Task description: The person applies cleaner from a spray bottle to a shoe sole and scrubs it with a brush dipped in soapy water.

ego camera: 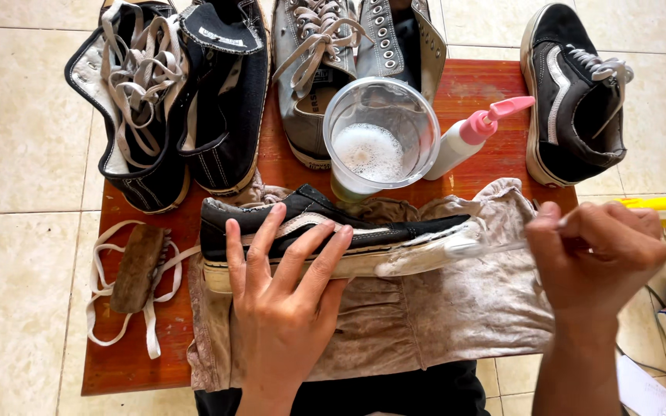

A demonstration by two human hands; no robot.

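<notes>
Head view, looking straight down on a reddish wooden tabletop (495,85). My left hand (283,285) lies flat with fingers spread over a black canvas low-top sneaker with a white side stripe (325,223), pinning it on its side; grip wide, pressing rather than clasping. The sneaker rests on a stained, damp grey cloth (425,308) at the near middle of the tabletop. My right hand (595,254) has its grip closed on a clear-handled toothbrush (472,246), whose head touches the foamy toe end of the white sole.

Just behind the sneaker: a clear plastic cup of soapy foam (379,139), and beside it a white squeeze bottle with a pink nozzle (472,135). Far left, a pair of black high-top shoes with grey laces (171,100); centre back, a grey high-top shoe (314,77); far right, a second black striped sneaker (572,92). At the left edge, a brown wooden brush (139,266) lies on loose white laces (105,285).
</notes>
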